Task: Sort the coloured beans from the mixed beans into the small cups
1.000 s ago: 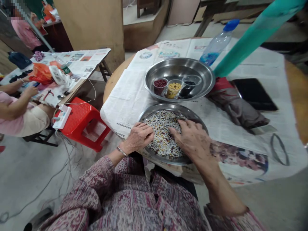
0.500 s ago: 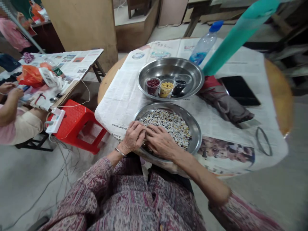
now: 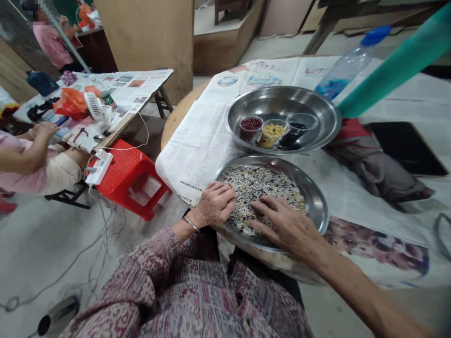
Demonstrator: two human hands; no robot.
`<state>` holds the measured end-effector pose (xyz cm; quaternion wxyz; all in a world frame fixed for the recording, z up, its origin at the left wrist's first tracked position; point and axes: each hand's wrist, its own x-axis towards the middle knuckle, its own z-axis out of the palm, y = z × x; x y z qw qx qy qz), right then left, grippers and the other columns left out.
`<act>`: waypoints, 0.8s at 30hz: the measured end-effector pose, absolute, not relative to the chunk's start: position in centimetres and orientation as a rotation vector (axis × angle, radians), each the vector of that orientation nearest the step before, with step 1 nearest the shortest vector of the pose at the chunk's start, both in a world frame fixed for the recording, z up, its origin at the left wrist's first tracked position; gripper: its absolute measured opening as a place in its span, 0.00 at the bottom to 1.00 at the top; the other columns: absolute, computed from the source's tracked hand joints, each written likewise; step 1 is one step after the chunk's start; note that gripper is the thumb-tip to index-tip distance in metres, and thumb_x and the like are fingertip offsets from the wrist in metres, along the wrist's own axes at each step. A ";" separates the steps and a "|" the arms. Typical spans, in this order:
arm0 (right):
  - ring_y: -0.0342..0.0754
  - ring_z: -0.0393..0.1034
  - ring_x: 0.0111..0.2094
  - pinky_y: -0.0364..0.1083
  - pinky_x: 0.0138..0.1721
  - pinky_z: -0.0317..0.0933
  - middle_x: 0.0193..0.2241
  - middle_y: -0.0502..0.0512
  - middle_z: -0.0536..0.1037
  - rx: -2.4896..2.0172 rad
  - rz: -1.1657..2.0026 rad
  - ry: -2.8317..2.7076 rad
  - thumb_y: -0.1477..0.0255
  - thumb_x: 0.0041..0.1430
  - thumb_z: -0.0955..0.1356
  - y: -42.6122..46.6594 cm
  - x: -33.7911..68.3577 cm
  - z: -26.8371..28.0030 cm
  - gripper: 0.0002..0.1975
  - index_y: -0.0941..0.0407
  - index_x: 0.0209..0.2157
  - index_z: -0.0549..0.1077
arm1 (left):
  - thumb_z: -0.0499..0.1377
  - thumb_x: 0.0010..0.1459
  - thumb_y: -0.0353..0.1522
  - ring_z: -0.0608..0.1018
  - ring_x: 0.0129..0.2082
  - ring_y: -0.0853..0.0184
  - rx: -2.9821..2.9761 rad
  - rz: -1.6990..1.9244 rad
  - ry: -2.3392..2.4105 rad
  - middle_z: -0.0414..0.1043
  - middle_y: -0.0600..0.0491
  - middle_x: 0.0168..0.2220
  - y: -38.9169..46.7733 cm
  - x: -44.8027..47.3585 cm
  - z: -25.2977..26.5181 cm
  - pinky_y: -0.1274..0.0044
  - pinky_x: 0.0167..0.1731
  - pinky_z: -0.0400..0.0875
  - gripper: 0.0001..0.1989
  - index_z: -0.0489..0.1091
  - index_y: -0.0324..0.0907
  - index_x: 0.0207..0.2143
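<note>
A shallow steel pan [image 3: 319, 206] near the table's front edge holds a spread of mixed grains [image 3: 259, 188], white, black, yellow and dark red. My left hand [image 3: 217, 203] is at the pan's left rim, its fingers curled in with the thumb against them; what they hold, if anything, is hidden. Over the grains on the right, my right hand [image 3: 278, 219] has its fingers apart, the tips touching or just above them. Behind stands a larger steel basin [image 3: 320, 101] with three clear plastic cups: red beans [image 3: 251, 124], yellow kernels [image 3: 272, 134] and black beans [image 3: 296, 131], the last one tilted.
Newspaper [image 3: 197, 141] covers the round table. To the right are a plastic bottle [image 3: 347, 65], a long green tube [image 3: 394, 65], a folded umbrella [image 3: 377, 166] and a dark tablet [image 3: 408, 148]. Left are a red stool [image 3: 128, 171] with a power strip [image 3: 99, 167], and a seated person [image 3: 26, 159].
My hands were together at the pan's left side; now they are apart. The right hand has moved right over the grains with its fingers spread. The view has shifted left.
</note>
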<state>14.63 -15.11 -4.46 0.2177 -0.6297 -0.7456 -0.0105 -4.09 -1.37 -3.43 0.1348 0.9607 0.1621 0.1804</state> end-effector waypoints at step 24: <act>0.47 0.71 0.35 0.45 0.37 0.65 0.37 0.54 0.74 -1.870 0.307 -1.946 0.74 0.66 0.64 -14.3 10.9 -3.0 0.10 0.54 0.47 0.72 | 0.48 0.67 0.32 0.71 0.37 0.63 2.707 0.715 0.406 0.72 0.50 0.32 -1.2 -4.0 -3.2 0.68 0.45 0.66 0.13 0.67 0.41 0.31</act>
